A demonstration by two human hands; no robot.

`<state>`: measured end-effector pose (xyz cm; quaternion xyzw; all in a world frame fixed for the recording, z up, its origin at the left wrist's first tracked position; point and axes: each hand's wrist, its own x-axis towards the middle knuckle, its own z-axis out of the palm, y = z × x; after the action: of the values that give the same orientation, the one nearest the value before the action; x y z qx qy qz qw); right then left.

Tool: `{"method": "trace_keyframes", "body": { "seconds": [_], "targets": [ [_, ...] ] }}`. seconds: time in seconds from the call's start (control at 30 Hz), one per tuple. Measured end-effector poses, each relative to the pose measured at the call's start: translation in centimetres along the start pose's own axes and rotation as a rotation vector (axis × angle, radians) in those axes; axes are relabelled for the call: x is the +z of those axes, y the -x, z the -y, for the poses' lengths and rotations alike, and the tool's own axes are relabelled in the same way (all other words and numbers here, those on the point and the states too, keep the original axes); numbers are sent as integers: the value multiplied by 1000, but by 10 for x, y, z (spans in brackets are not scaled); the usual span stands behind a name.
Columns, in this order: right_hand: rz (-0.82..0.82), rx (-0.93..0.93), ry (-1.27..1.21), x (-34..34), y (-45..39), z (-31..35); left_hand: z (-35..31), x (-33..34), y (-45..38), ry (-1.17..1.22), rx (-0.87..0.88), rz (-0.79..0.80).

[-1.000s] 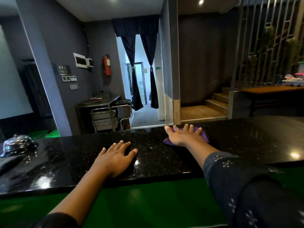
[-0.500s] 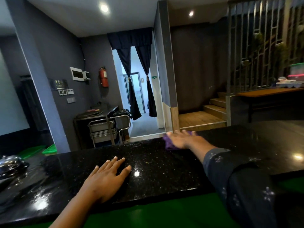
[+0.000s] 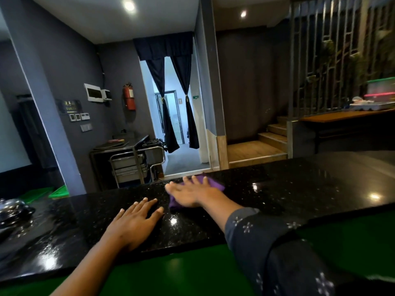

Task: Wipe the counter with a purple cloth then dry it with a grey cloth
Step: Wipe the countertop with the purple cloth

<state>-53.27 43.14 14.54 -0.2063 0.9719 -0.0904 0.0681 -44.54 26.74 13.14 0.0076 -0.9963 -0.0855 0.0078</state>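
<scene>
A glossy black speckled counter (image 3: pixel 288 189) runs across the view. The purple cloth (image 3: pixel 210 183) lies on it near the far edge, pressed flat under my right hand (image 3: pixel 192 194), whose fingers are spread over it; only the cloth's right corner and a bit by the palm show. My left hand (image 3: pixel 133 224) rests flat on the counter close to the near edge, fingers apart, holding nothing. No grey cloth is in view.
A shiny metal bell (image 3: pixel 12 208) sits on the counter at the far left. A green surface (image 3: pixel 171 272) lies below the counter's near edge. Beyond the counter are a metal trolley (image 3: pixel 132 165), a curtained doorway and wooden steps (image 3: pixel 271 137).
My right hand has slid the purple cloth back from the far edge toward the left hand, after pushing it out there. The left hand stays flat in place.
</scene>
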Motion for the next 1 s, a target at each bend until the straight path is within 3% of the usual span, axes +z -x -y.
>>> {"method": "trace_keyframes", "body": {
  "seconds": [0.17, 0.37, 0.5, 0.77, 0.83, 0.93, 1.0],
  "targets": [
    [8, -56, -17, 1, 37, -43, 4, 1, -2, -12, 13, 4],
    [-64, 248, -38, -19, 36, -115, 0, 3, -5, -13, -8, -31],
    [-88, 342, -11, -15, 39, -80, 0, 3, -7, -4, -16, -35],
    [1, -3, 0, 15, 116, -26, 3, 2, -4, 14, -10, -18],
    [10, 18, 14, 12, 124, -34, 1, -1, 1, 90, 9, -61],
    [-7, 128, 42, 5, 113, -43, 15, -17, 14, 413, -1, -182],
    [-25, 211, 34, 3, 103, -41, 46, -37, 24, 349, -21, -240]
  ]
}}
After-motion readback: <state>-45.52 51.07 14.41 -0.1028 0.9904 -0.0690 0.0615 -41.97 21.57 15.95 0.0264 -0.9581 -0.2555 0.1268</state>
